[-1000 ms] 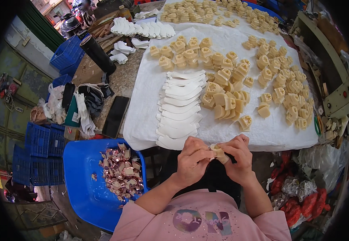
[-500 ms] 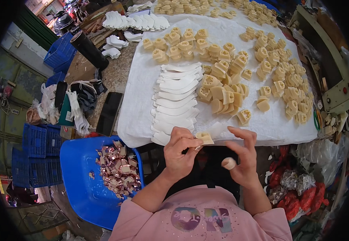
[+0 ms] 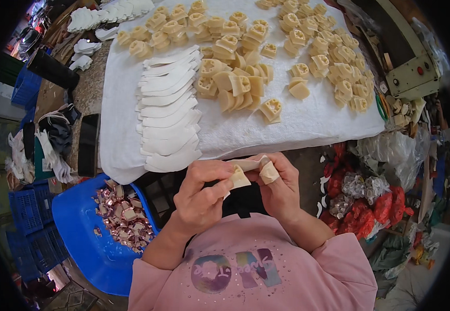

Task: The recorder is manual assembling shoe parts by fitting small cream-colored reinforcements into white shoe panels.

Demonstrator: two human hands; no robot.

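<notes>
My left hand point(image 3: 202, 196) is closed on a small cream moulded piece point(image 3: 240, 178) just off the table's near edge. A curved white strip point(image 3: 246, 165) stretches from that piece to my right hand point(image 3: 281, 189), whose thumb and fingers pinch its other end. The right thumb wears a pale wrap point(image 3: 269, 172). Ahead on the left, a column of overlapping white strips point(image 3: 169, 111) lies on the white cloth point(image 3: 225, 135). Beside it sits a heap of cream moulded pieces point(image 3: 240, 85), and a single piece point(image 3: 271, 110) lies nearer to me.
A blue tub point(image 3: 87, 249) with shiny pinkish pieces point(image 3: 126, 217) stands at my lower left. A black phone point(image 3: 88, 145) and a dark cylinder point(image 3: 53, 69) are at the table's left. Red and clear plastic bags point(image 3: 359, 212) lie at the right, below a green metal machine point(image 3: 414, 75).
My right hand has closed and come in beside my left, now pinching the white strip's end. The view has shifted, so the table appears higher and further left.
</notes>
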